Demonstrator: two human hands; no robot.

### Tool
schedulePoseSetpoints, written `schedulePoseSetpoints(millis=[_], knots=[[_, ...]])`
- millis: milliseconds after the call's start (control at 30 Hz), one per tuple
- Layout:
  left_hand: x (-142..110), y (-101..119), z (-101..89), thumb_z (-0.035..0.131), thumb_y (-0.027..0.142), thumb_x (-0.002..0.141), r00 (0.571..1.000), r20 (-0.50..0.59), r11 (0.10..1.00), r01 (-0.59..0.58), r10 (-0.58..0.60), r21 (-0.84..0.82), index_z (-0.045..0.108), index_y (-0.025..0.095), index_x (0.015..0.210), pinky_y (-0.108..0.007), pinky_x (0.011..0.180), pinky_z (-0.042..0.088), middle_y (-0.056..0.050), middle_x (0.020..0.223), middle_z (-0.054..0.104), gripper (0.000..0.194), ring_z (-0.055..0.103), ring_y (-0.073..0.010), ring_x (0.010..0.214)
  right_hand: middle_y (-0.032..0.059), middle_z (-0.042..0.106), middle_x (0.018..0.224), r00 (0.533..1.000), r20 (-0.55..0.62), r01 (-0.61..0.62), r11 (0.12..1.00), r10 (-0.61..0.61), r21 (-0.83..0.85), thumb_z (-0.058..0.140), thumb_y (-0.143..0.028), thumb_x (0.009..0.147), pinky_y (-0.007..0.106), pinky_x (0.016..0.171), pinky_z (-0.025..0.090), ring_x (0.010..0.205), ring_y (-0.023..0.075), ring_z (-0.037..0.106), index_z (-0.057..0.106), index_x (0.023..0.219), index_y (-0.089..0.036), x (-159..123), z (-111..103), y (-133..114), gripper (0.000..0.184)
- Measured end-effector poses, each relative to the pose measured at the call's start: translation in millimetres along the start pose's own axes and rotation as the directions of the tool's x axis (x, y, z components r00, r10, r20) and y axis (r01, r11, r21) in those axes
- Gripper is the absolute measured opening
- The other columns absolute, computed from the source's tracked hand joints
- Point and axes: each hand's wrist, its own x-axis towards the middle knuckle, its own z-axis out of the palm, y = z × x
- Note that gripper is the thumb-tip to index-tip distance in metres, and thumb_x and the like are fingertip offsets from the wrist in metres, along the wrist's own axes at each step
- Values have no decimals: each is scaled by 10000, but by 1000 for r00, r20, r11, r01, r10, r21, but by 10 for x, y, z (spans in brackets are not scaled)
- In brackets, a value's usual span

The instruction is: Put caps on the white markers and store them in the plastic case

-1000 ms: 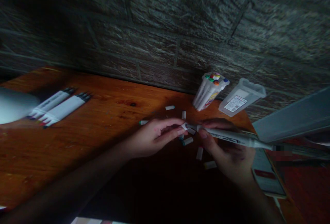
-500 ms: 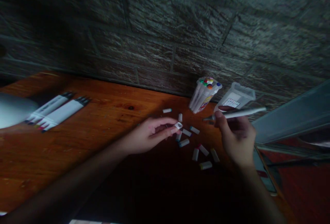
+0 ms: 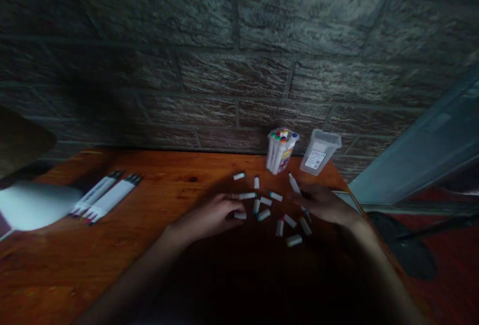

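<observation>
Near the table's middle, my left hand [image 3: 209, 217] is low over the wood, with its thumb and fingers closed about a short white marker cap [image 3: 240, 214]. On the right, my right hand [image 3: 327, 204] reaches over a slim white marker [image 3: 294, 183], its fingers on the barrel. That marker slants down close to the tabletop, and its middle is partly hidden by the fingers. Between the hands lie several loose white caps with coloured ends, among them a teal-ended cap [image 3: 264, 215] and a yellowish-ended cap [image 3: 294, 240].
A clear case full of markers [image 3: 279, 153] stands by the stone wall [image 3: 209, 75]. Beside it is a clear plastic case with a label [image 3: 320, 153]. Two rows of markers [image 3: 112, 197] lie at left, near a white lamp shade [image 3: 41, 205]. A flat device [image 3: 348, 197] sits at the right edge.
Both hands have come down toward the tabletop. My right hand first drew the marker away from the cap in my left hand, then lowered the marker. The view has tilted up.
</observation>
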Motion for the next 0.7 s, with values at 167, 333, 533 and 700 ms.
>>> schedulePoseSetpoints(millis=[167, 333, 533, 700], knots=[[21, -2, -7, 662, 332, 901, 998, 13, 997, 67, -67, 48, 715, 245, 1059, -334, 902, 482, -35, 1122, 713, 188, 643, -239, 1061, 41, 710, 697, 999, 8, -44, 989, 46, -139, 570, -485, 889, 272, 542, 384, 618, 189, 632, 718, 768, -208, 4, 85, 35, 337], [11, 2, -39, 710, 331, 855, 996, -36, 997, 79, -78, 26, 722, 251, 1067, -337, 926, 483, -42, 1169, 708, 226, 638, -256, 1097, 79, 754, 738, 990, -56, -141, 959, 131, -246, 572, -511, 881, 291, 532, 380, 661, 228, 689, 731, 726, -212, 16, 102, 147, 373], [13, -14, -81, 590, 381, 947, 993, -114, 1000, 24, -25, -11, 716, 267, 1055, -300, 868, 486, -19, 1047, 735, 202, 677, -208, 962, 77, 776, 876, 891, -443, -20, 964, -103, -265, 516, -360, 938, 284, 660, 477, 735, 205, 713, 746, 1023, -189, 261, -329, -375, 299], [17, 6, -106, 530, 368, 985, 985, -171, 999, 35, -33, 9, 714, 265, 1064, -291, 848, 488, -20, 1032, 741, 225, 682, -202, 961, 41, 789, 998, 931, -268, 104, 884, -248, -455, 548, -193, 910, 250, 770, 488, 864, 183, 722, 768, 1042, -215, 750, -731, -980, 257]])
